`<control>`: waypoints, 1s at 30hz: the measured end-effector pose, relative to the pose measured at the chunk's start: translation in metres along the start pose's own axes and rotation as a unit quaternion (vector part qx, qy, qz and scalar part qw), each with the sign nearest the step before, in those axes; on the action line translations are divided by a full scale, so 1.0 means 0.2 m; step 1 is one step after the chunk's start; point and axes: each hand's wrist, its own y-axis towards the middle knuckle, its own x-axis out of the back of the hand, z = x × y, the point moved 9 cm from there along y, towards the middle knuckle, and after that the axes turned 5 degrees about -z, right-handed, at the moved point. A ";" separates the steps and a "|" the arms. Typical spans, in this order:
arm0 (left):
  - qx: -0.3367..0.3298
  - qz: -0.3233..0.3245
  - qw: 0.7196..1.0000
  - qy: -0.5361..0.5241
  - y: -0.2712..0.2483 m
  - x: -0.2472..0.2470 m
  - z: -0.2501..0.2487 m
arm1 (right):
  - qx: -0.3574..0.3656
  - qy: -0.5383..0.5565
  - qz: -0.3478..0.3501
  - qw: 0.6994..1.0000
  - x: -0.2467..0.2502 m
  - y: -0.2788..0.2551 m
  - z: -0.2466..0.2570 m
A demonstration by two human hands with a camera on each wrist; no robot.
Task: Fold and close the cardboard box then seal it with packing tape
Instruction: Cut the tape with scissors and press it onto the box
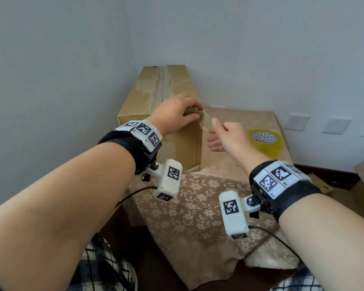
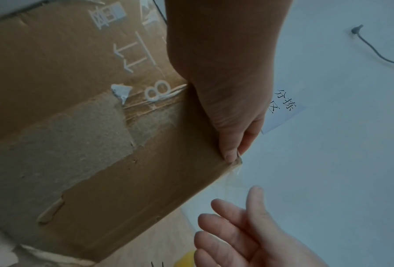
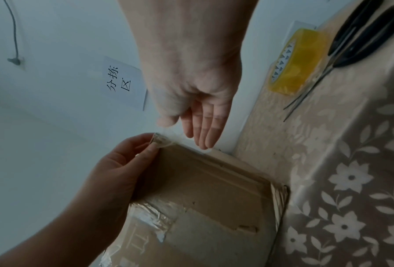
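Observation:
A worn cardboard box (image 1: 149,87) with old tape marks lies closed on the table, pushed into the wall corner. My left hand (image 1: 177,110) pinches its near right top corner, thumb on the side face (image 2: 229,153). From that corner a short strip of clear tape (image 1: 207,118) hangs loose to the thumb tip of my right hand (image 1: 227,133). That hand's fingers (image 3: 203,130) are straight, just right of the box (image 3: 203,180). The yellow tape roll (image 1: 265,141) lies on the table further right.
Black-handled scissors (image 3: 363,36) lie beside the tape roll (image 3: 298,61). A floral cloth (image 1: 198,196) covers the table and hangs over its near edge. Walls close in behind and to the left. A paper label (image 3: 123,83) is stuck on the wall.

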 end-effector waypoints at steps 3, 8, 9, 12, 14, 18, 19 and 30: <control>-0.007 -0.006 1.000 0.005 0.00 -0.01 0.00 | -0.046 0.025 0.000 0.999 -0.01 -0.02 -0.02; -0.006 -0.006 1.000 0.001 0.01 0.00 0.00 | -0.114 0.038 0.055 0.991 -0.08 -0.04 -0.06; -0.004 -0.005 1.000 0.002 0.01 0.00 0.00 | -0.134 0.047 0.064 0.988 -0.09 -0.05 -0.07; 0.001 -0.003 1.000 0.000 0.01 0.00 0.00 | -0.188 0.109 0.080 0.973 -0.15 -0.06 -0.09; 0.002 -0.001 1.000 -0.001 0.01 0.00 0.00 | -0.193 0.154 0.067 0.967 -0.16 -0.05 -0.07; 0.006 0.004 1.000 0.008 0.00 -0.01 0.01 | -0.019 -0.133 -0.015 0.991 0.03 0.04 0.02; 0.006 0.005 1.000 0.012 0.01 -0.01 0.01 | 0.061 -0.260 -0.051 0.962 0.10 0.05 0.08; 0.030 0.006 1.000 -0.003 0.00 0.00 0.03 | 0.032 -0.044 -0.036 0.998 0.20 0.06 -0.08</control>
